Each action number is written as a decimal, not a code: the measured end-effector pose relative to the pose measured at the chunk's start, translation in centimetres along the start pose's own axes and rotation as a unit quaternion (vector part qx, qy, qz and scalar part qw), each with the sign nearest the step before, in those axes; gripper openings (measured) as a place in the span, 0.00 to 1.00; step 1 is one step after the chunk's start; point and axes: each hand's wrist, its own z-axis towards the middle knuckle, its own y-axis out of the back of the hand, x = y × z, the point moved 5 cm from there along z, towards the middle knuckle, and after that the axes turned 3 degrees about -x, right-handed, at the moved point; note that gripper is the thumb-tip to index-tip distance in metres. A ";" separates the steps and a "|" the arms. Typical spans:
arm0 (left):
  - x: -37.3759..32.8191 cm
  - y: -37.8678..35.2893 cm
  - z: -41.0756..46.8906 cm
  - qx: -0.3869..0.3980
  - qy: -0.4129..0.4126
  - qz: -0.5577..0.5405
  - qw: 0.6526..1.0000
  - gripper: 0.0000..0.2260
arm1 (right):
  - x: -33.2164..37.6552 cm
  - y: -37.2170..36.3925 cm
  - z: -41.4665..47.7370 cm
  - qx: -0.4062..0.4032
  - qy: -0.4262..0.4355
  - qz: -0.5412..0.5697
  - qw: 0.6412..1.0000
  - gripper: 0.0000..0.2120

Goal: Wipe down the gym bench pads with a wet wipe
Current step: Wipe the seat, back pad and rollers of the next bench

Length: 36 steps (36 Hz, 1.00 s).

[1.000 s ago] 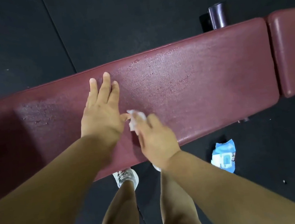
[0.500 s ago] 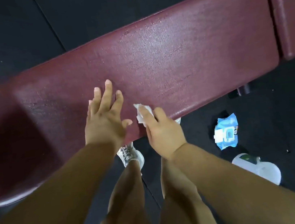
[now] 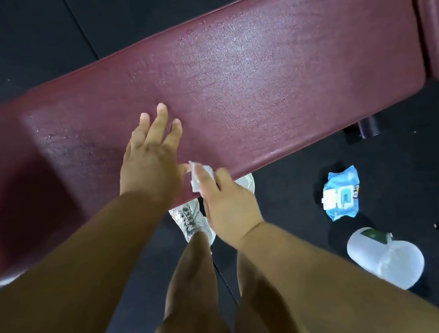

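The wet wipe (image 3: pixel 199 175) was bunched small under the right hand (image 3: pixel 228 207), pinched beneath the curled fingers at the near edge of the long bench pad (image 3: pixel 257 82). A second before it had sat a little further in from that edge, so the stroke had been drawn back toward the person and was running off the pad's front rim. The left hand (image 3: pixel 149 159) lay flat just beside it, fingers spread, holding nothing, and had hardly shifted. The middle of the pad showed a dull sheen, likely damp from wiping, while its darker left end looked unwiped. The short pad (image 3: pixel 438 8) past the right end also remained to do. On the floor lay the blue wipes pack (image 3: pixel 342 197) and a clear bottle (image 3: pixel 386 258).
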 end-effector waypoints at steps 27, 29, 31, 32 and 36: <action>7.8 -0.1 -4.9 -0.072 0.097 -0.131 0.984 0.33 | -3.9 6.0 9.2 -0.029 -0.016 -0.129 0.991 0.22; 7.8 -0.2 -4.8 -0.074 0.098 -0.128 0.984 0.33 | -5.7 8.0 11.0 -0.094 -0.126 -0.094 0.983 0.19; 7.7 0.0 -4.8 -0.079 0.097 -0.124 0.984 0.32 | -5.1 7.2 11.5 -0.125 -0.175 -0.078 0.973 0.18; 7.7 0.1 -4.7 -0.080 0.096 -0.120 0.985 0.32 | -4.1 6.1 11.3 -0.118 -0.171 -0.077 0.975 0.18; 8.0 0.8 -4.4 -0.074 0.098 -0.098 0.988 0.29 | 4.4 -0.5 7.0 0.022 0.109 -0.094 0.989 0.26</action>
